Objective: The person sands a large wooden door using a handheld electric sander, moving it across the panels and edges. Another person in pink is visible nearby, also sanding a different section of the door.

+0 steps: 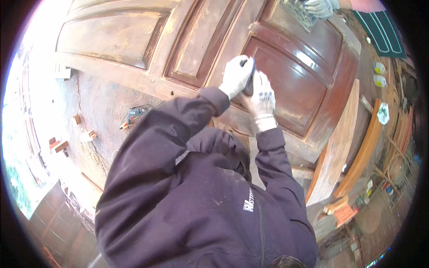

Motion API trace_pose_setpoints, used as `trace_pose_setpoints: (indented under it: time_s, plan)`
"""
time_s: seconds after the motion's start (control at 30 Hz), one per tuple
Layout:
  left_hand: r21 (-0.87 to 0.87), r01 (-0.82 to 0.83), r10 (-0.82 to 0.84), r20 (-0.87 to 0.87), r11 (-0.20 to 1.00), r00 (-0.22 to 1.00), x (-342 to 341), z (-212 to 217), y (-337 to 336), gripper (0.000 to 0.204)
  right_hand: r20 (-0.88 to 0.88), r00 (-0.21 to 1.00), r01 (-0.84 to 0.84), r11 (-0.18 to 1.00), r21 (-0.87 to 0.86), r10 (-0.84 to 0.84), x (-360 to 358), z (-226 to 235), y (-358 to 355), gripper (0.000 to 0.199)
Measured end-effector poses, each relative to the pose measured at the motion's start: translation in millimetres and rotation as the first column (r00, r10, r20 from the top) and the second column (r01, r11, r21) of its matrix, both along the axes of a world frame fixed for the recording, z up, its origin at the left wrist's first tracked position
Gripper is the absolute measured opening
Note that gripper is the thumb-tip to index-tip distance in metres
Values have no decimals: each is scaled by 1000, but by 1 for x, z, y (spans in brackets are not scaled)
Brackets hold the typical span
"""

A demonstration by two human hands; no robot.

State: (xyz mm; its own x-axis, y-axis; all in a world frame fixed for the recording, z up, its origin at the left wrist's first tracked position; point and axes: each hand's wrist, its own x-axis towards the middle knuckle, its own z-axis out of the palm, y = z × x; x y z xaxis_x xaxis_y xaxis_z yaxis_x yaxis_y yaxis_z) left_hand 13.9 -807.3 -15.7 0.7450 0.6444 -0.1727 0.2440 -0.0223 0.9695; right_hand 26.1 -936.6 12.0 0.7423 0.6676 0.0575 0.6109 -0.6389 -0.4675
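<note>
Under my hands lies a panelled wooden door (pixel 292 85), glossy reddish brown on the right and paler, duller on the left. My left hand (pixel 237 76), in a white knit glove, has its fingers curled at the edge of one of the door's panels. My right hand (pixel 262 97), also gloved and slightly blurred, is close against its right side. Pinched between the two is a small dark piece (pixel 249 85); the gloves cover much of it, and its kind cannot be made out.
At the top right, another person's gloved hand (pixel 321 8) presses a crumpled greyish wad (pixel 298 15) on the door. A green power tool (pixel 134 115) rests on the floor at left, near wood offcuts (pixel 60 146). Long planks (pixel 335 147) lie to the right.
</note>
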Motion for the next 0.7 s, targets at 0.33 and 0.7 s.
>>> trace_pose_setpoints:
  time_s: [0.33, 0.7]
  plan:
    - [4, -110, 109, -119, 994, 987, 29, 11, -200, 30, -54, 992, -112, 994, -13, 111, 47, 30, -187, 77]
    - [-24, -78, 73, -161, 997, 984, 23, 15, -211, 26, -124, 977, -179, 983, -40, 173, 63, 32, -191, 70]
